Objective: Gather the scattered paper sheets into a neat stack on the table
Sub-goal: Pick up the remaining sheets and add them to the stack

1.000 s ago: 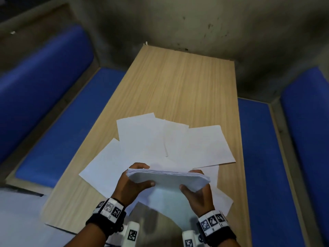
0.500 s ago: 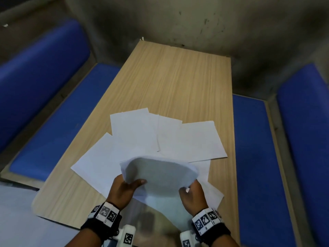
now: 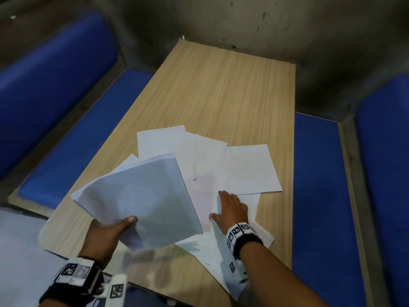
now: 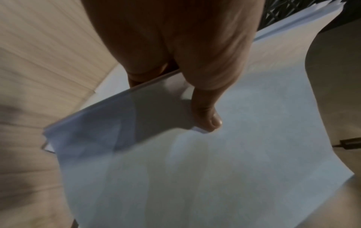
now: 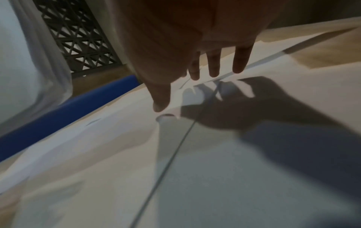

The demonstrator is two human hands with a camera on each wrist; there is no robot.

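At the near corner of the paper stack: left hand, grip pinching it, thumb on top, stack lifted off the surface. Right of the stack: right hand, fingers straight and spread, over loose sheets lying overlapped. Wrist views alone show a dark lattice panel.

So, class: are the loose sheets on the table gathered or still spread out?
Still spread. The loose sheets fan across the table; the left hand holds the stack.
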